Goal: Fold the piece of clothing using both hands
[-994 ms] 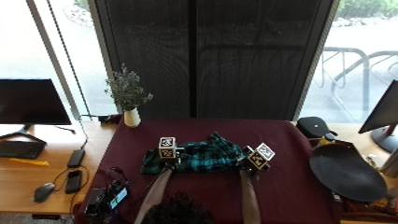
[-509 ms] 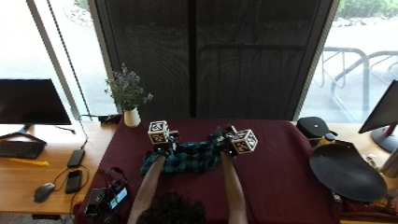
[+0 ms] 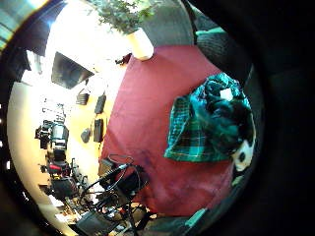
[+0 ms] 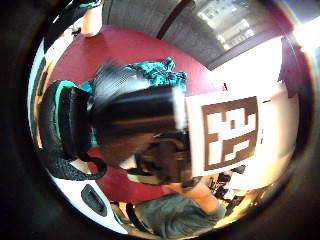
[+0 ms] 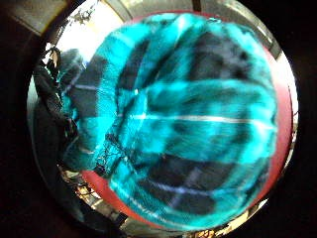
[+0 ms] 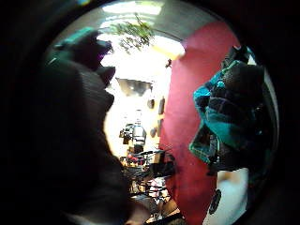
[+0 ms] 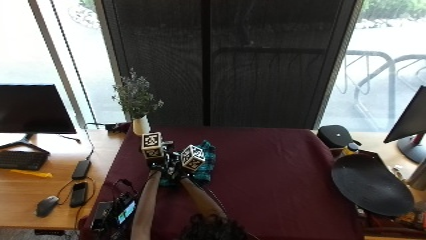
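Far left, a wooden desk [image 7: 40, 192] carries a monitor [image 7: 33, 110], keyboard [image 7: 20, 160], mouse [image 7: 46, 205] and two dark devices. A white vase with a plant [image 7: 138, 107] stands at the back left corner of the maroon table [image 7: 279, 175]. Left hand [image 7: 157, 161] and right hand [image 7: 181, 169] sit close together over the teal plaid garment [image 7: 205, 165], bunched small on the table's left part, near the vase. Most of the cloth is hidden under the hands; only its right edge shows from above. Left fingers: can't tell, blocked in both palm views. Right fingers: can't tell either; plaid fills the right little-finger view, so cloth is close against that palm. At the right, a black round disc [image 7: 369, 185] overhangs the table edge; another monitor is cut off.
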Action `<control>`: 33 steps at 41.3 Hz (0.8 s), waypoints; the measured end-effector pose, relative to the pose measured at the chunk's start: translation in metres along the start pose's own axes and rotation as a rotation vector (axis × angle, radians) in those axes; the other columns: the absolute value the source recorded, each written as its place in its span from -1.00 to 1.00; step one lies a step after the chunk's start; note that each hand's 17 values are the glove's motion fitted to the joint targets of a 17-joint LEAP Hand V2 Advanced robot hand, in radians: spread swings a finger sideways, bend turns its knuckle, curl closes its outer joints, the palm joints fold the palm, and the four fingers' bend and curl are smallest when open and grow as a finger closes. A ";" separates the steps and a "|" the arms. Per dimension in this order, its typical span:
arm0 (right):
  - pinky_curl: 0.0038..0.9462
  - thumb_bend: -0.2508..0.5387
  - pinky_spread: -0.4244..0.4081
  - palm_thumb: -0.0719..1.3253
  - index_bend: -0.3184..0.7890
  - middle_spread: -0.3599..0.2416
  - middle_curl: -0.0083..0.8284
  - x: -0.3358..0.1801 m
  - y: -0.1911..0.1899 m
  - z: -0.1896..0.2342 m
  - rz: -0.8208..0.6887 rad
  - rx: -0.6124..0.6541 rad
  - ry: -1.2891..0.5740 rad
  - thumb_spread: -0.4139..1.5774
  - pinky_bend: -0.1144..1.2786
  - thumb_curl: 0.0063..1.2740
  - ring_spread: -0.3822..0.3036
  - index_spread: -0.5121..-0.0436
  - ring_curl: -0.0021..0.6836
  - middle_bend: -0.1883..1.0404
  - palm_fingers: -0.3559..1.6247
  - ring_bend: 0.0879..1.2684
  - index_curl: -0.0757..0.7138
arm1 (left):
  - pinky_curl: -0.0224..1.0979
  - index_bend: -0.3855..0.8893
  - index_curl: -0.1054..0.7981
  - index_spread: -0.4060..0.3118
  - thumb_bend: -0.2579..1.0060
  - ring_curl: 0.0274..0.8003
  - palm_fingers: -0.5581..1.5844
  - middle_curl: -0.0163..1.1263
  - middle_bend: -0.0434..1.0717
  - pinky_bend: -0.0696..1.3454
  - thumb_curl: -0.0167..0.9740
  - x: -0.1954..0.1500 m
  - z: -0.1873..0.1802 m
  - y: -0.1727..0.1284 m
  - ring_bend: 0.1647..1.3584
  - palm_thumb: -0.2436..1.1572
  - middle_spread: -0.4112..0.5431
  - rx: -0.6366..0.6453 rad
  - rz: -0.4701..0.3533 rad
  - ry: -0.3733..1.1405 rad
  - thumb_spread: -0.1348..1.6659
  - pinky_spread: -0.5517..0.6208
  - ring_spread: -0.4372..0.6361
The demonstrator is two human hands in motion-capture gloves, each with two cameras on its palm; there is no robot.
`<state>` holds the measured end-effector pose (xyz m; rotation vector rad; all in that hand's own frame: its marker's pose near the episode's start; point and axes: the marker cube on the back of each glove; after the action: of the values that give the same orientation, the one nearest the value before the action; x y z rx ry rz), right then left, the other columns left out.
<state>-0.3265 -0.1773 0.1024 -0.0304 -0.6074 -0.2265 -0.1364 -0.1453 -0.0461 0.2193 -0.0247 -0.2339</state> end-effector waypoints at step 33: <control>-0.33 -0.43 0.40 0.14 -0.12 0.16 -0.11 0.126 0.036 -0.289 0.177 -0.071 0.740 0.70 -0.08 -0.34 0.14 -0.08 0.04 -0.42 -0.10 -0.61 -0.04 | -0.34 -0.20 -0.07 -0.12 -0.32 -0.19 -0.10 -0.21 -0.54 -0.22 -0.50 0.095 -0.003 0.039 -0.36 -0.10 -0.20 -0.175 0.072 -0.035 0.88 0.36 0.09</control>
<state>-0.0557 -0.1956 -0.0623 -0.0647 0.1414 -0.0745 -0.0349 -0.1298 -0.0409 0.0401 -0.0467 -0.1667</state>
